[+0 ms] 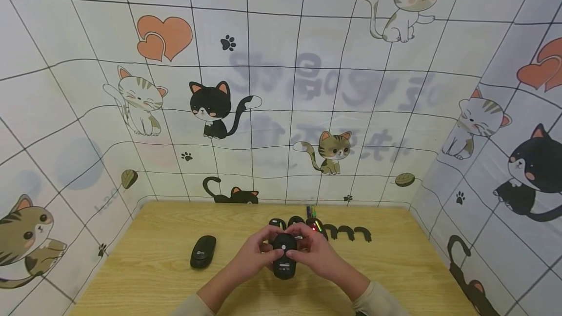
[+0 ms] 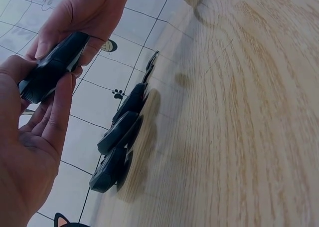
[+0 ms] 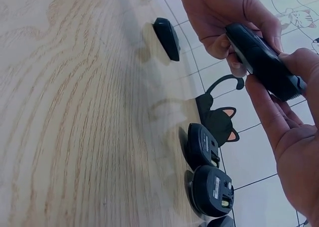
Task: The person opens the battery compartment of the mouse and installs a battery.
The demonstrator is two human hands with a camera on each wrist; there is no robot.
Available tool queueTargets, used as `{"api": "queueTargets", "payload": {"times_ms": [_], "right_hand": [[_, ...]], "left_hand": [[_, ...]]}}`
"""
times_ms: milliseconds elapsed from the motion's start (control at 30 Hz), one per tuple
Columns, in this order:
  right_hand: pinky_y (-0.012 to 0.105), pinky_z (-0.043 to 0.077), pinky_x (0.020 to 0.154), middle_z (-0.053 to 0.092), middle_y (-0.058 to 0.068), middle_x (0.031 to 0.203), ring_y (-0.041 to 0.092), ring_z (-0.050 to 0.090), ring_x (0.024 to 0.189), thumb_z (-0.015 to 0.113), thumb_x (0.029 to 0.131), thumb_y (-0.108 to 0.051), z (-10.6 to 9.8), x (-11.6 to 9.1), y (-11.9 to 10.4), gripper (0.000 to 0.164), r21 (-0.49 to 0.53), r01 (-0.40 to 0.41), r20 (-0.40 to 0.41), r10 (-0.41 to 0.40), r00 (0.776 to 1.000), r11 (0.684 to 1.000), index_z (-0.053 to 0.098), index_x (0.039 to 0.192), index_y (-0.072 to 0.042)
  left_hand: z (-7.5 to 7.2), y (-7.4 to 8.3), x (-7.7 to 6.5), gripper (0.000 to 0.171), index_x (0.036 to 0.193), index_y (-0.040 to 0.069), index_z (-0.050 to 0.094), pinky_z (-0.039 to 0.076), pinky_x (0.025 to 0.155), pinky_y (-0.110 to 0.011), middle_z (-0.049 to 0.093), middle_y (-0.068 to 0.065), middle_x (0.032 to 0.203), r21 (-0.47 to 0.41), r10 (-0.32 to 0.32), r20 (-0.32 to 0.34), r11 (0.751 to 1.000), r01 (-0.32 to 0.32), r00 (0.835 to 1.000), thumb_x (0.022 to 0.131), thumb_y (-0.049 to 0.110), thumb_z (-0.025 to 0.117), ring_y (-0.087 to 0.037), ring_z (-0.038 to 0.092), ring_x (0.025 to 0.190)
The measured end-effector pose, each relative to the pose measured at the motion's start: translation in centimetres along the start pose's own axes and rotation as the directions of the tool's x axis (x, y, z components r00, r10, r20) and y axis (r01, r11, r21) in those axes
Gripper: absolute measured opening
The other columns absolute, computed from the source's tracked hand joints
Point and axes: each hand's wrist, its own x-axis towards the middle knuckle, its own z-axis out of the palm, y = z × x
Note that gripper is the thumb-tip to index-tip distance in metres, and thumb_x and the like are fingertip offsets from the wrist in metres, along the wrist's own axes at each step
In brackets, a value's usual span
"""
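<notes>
"White wall (image 1: 272,123) with a dark grid and cartoon cats, faint backward lettering showing through it, and a wooden table (image 1: 145,267) whose near edge the frame cuts off. Where are the fingers?"

"All clamped on one black mouse (image 1: 285,258), low in the middle of the head view. The left hand (image 1: 254,253) and right hand (image 1: 316,253) have their thumbs on its upper face, other fingers bent about its sides and far end."

"Can you read its label (image 1: 284,265)?"

"Too small. A pale dot (image 1: 284,247) shows above it. One end looks ribbed in both wrist views, but it's dark and I can't make out more."

"And just beyond the hands?"

"Three more black mice in a row: a left mouse (image 1: 277,222), a middle mouse (image 1: 296,219) and a right mouse (image 1: 318,229) with a red glow. Fingers cover their nearer parts. In the right wrist view, two of them show a yellow-green battery (image 3: 225,203) each; the third is cropped by the bottom edge."

"Farther out?"

"Small green batteries (image 1: 311,211) behind the row, partly hidden. Three curved black pieces (image 1: 347,229) sit to the right. Another mouse (image 1: 203,252) lies well apart at left, its mark illegible. Pale sleeves (image 1: 379,301) run off the bottom edge."
</notes>
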Motion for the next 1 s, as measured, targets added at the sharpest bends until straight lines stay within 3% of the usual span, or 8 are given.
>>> {"api": "queueTargets", "payload": {"times_ms": [267, 567, 700, 833, 1000], "right_hand": [[0.035, 0.064, 0.093, 0.063, 0.017, 0.138, 0.026, 0.075, 0.111, 0.079, 0.105, -0.012, -0.04, 0.24, 0.3, 0.042, -0.038, 0.08, 0.024, -0.079, 0.997, 0.996, 0.06, 0.142, -0.015], [0.044, 0.061, 0.093, 0.07, 0.002, 0.123, 0.02, 0.069, 0.109, 0.081, 0.104, -0.017, 0.15, 0.35, 0.23, 0.031, -0.238, 0.222, -0.101, -0.251, 0.963, 0.946, 0.067, 0.132, -0.019], [0.04, 0.06, 0.089, 0.072, 0.005, 0.116, 0.02, 0.067, 0.102, 0.08, 0.103, -0.012, 0.26, 0.38, 0.19, 0.03, -0.226, 0.213, -0.159, -0.252, 0.955, 0.951, 0.068, 0.131, -0.017], [0.031, 0.061, 0.082, 0.074, 0.009, 0.105, 0.019, 0.068, 0.094, 0.079, 0.103, -0.009, 0.11, 0.37, -0.17, 0.032, -0.142, 0.156, -0.23, -0.186, 0.955, 0.978, 0.066, 0.132, -0.015], [0.032, 0.064, 0.076, 0.075, 0.01, 0.103, 0.02, 0.071, 0.091, 0.079, 0.103, -0.007, -0.36, 0.46, -0.22, 0.034, -0.073, 0.135, -0.281, -0.15, 0.948, 0.988, 0.065, 0.134, -0.012]], "left_hand": [[-0.01, 0.08, -0.01, 0.041, 0.145, 0.012, 0.061, 0.07, 0.071, -0.045, 0.062, -0.014, 0.122, -0.006, -0.015, -0.015, 1.0, 0.015, 1.0, 0.106, 0.01, 0.073, -0.029, 0.08, 0.103], [-0.15, -0.13, 0.11, 0.043, 0.146, 0.012, 0.06, 0.07, 0.071, -0.045, 0.061, -0.014, 0.123, 0.01, -0.024, -0.025, 1.0, 0.024, 0.999, 0.106, 0.012, 0.074, -0.028, 0.079, 0.103], [-0.16, -0.2, 0.04, 0.043, 0.146, 0.013, 0.061, 0.069, 0.07, -0.043, 0.062, -0.016, 0.123, 0.035, -0.031, -0.024, 0.999, 0.032, 0.999, 0.106, 0.013, 0.075, -0.026, 0.079, 0.097], [-0.08, -0.32, -0.07, 0.042, 0.144, 0.014, 0.063, 0.069, 0.068, -0.041, 0.063, -0.018, 0.123, 0.046, -0.043, -0.011, 0.998, 0.043, 0.999, 0.105, 0.014, 0.077, -0.024, 0.077, 0.094], [0.03, -0.48, -0.09, 0.041, 0.143, 0.016, 0.064, 0.069, 0.068, -0.041, 0.064, -0.019, 0.122, 0.037, -0.052, -0.004, 0.998, 0.052, 0.999, 0.104, 0.012, 0.077, -0.025, 0.077, 0.096]]}}
